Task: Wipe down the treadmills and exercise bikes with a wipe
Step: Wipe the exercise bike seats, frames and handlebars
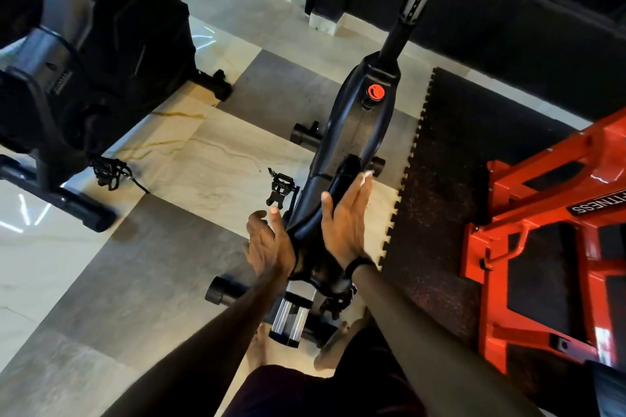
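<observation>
The right hand (343, 220) lay flat, fingers together, pressing a scrap of white wipe (366, 175) on the glossy black exercise-bike frame (352, 118); the left hand (269, 240) braced opposite, fingers loosely apart — that small wipe could slip free, I judged.

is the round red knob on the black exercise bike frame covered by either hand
No, the round red knob sits bare on the black exercise bike frame, well beyond the left hand and right hand lower down.

Glossy marble floor (210, 159); black rubber mat (450, 179) alongside.
</observation>
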